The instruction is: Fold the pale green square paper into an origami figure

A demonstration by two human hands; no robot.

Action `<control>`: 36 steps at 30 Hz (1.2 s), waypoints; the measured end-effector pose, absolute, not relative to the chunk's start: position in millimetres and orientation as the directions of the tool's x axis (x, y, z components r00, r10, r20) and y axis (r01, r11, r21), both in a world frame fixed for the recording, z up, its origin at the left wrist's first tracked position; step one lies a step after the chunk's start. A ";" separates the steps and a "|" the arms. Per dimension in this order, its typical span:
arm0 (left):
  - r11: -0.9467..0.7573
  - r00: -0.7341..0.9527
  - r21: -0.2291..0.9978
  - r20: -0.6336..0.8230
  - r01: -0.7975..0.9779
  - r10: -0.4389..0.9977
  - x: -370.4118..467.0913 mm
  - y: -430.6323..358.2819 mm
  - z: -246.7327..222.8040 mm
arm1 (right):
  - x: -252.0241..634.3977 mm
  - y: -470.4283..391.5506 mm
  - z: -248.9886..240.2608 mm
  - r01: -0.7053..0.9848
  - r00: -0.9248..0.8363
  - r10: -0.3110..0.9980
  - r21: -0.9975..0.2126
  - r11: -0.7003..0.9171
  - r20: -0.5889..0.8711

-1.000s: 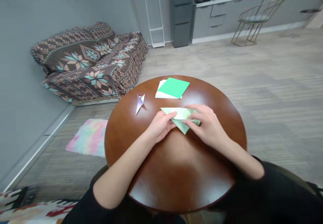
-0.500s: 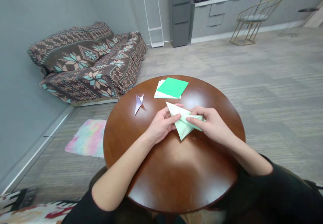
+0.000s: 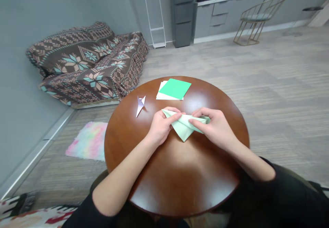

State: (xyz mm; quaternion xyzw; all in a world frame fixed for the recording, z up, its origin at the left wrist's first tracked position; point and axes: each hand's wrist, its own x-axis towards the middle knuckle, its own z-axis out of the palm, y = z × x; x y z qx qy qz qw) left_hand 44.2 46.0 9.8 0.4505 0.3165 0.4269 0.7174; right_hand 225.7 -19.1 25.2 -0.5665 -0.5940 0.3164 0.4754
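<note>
A pale green sheet of origami paper (image 3: 183, 129), partly folded with one corner pointing toward me, is held above the round table. My left hand (image 3: 162, 125) pinches its left part, thumb on top and fingers behind. On the right side, my right hand (image 3: 212, 124) grips the paper between thumb and fingers, and its folded layers stand slightly apart there. The fingertips behind the paper are partly hidden. Beyond my hands lies a stack of square sheets with a bright green sheet (image 3: 175, 88) on top. A small purple and white folded paper piece (image 3: 140, 106) sits to the left.
The round brown wooden table (image 3: 185, 183) is right in front of me. A sofa (image 3: 89, 63) under a patterned cover stands at the far left, with a fluffy pastel rug (image 3: 88, 141) on the floor. Farther back are a metal-framed chair (image 3: 257, 18) and grey cabinets.
The paper's left corner has swung down and to the left, folding lower between my hands. My left fingers have shifted along with it, while the right hand keeps nearly the same place.
</note>
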 end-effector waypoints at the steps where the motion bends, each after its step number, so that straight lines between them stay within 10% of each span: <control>1: 0.225 0.429 0.918 -0.068 -0.327 0.901 44.5 45.5 9.9 | 225.2 -19.6 26.0 0.379 0.103 0.975 -0.914 0.145 0.197; 36: 0.272 0.397 0.892 -0.118 -0.360 0.910 35.8 46.9 24.2 | 228.1 -26.9 43.6 0.498 -0.088 0.995 -0.863 0.083 0.045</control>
